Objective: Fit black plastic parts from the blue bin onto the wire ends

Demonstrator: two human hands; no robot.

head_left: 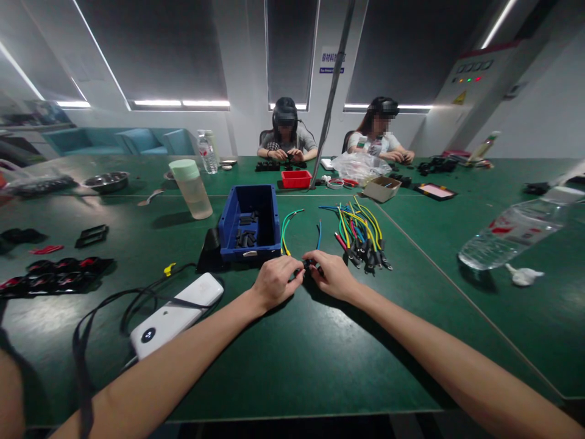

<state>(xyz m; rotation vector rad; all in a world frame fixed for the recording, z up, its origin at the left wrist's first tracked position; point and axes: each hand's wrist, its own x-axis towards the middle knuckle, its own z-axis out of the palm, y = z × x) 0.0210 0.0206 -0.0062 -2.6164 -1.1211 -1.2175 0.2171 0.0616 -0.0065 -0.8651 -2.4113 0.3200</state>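
Note:
My left hand (pixel 274 281) and my right hand (pixel 333 274) meet at the middle of the green table (pixel 292 360), fingers pinched together on a small black connector (pixel 307 264). Green and yellow wires (pixel 287 228) and a blue wire (pixel 318 233) run away from the hands toward the far side. Just behind my left hand stands a blue bin (pixel 250 222) holding several small black parts. To the right of my right hand lies a bundle of coloured wires with black ends (pixel 359 235).
A white power bank (pixel 176 314) with black cables lies at the left, black and red parts (pixel 55 274) further left. A clear tumbler (pixel 192 189) stands behind the bin, a water bottle (pixel 512 231) lies at right. Two people sit at the far side near a red tray (pixel 296 178).

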